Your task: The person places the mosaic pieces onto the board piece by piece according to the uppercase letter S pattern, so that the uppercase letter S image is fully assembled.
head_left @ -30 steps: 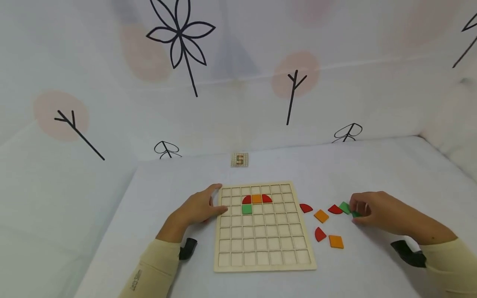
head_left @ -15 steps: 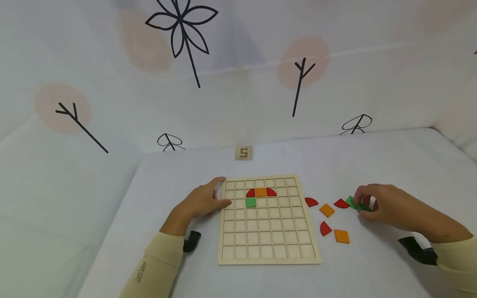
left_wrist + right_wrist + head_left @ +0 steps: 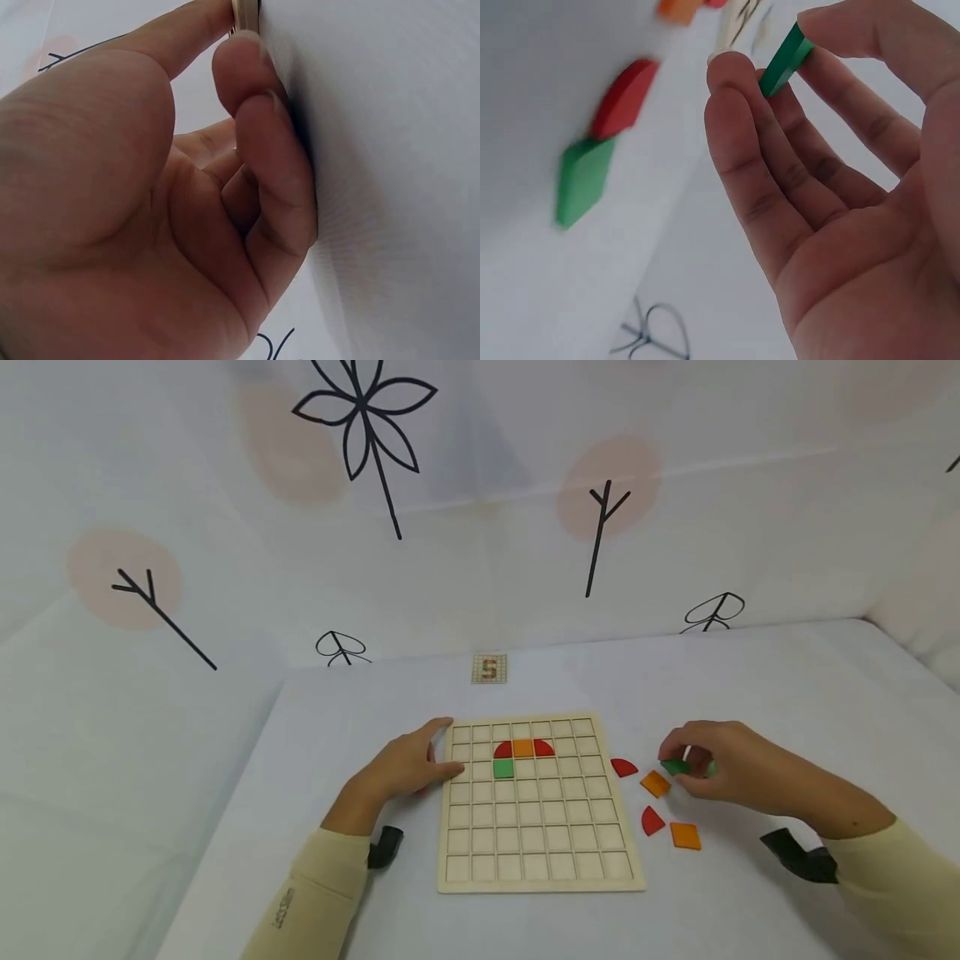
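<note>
My left hand [image 3: 401, 768] rests at the left side of a wooden grid board [image 3: 540, 884], thumb on the edge and index finger at the far corner. The left wrist view shows its other fingers curled. To the right of the board, my right hand [image 3: 738, 764] pinches a green square tile [image 3: 786, 61] between thumb and fingers, lifted off the table. In the grid lie a red quarter-circle tile [image 3: 503, 749], an orange square tile [image 3: 522, 748], another red quarter-circle [image 3: 543, 747] and a green square tile [image 3: 503, 768].
Right of the board lie loose red quarter-circles [image 3: 652, 821], orange squares [image 3: 686, 836] and, in the right wrist view, a green square [image 3: 585, 181] touching a red piece [image 3: 625, 99]. A small card [image 3: 489, 669] with an S pattern lies behind the board.
The right hand has lifted the green tile from beside the other green tile and carried it left towards the board. The left hand stays at the board's edge.
</note>
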Demonstrator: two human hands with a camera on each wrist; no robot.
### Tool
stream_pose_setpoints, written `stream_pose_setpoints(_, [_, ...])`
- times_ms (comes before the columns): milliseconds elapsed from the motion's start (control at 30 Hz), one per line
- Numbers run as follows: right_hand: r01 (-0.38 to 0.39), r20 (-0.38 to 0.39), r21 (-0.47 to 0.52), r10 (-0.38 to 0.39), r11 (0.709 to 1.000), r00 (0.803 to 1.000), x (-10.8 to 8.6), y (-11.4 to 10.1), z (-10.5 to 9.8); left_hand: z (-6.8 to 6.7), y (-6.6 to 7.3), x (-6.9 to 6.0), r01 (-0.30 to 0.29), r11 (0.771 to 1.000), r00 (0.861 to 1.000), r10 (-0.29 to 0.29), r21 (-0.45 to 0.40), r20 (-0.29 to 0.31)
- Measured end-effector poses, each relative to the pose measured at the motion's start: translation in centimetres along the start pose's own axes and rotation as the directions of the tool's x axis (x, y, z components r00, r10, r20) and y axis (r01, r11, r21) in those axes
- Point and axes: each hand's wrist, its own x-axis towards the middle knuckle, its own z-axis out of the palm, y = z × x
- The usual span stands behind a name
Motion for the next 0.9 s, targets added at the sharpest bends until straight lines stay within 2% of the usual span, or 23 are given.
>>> stream_pose_setpoints(133, [0.054,0.034,0.024,-0.054,0.998,0.998,1.7,-2.4,0.4,0.2,-0.3,0.0,0.002,1.0,1.0,-0.002,-0.014,0.005])
stream_pose_setpoints(333, [0.145,0.027,0.024,-0.146,0.989,0.989,4.0,-5.6,1.3,0.4,-0.5,-0.2,-0.009,1.0,1.0,0.009,-0.01,0.005])
stream_pose_setpoints(500, [0.227,-0.005,0.024,-0.227,0.974,0.974,5.8,-7.1,2.4,0.3,-0.3,-0.2,-0.021,1.0,1.0,0.021,-0.005,0.002])
stream_pose_setpoints(733, [0.248,-0.011,0.037,-0.248,0.968,0.969,7.8,-9.1,3.7,0.1,-0.2,-0.1,-0.029,1.0,1.0,0.029,0.003,0.002])
stream_pose_setpoints(900, [0.313,0.004,0.053,-0.313,0.948,0.95,9.2,-10.6,4.4,-0.1,-0.2,0.0,-0.043,0.999,0.999,0.043,0.003,0.0])
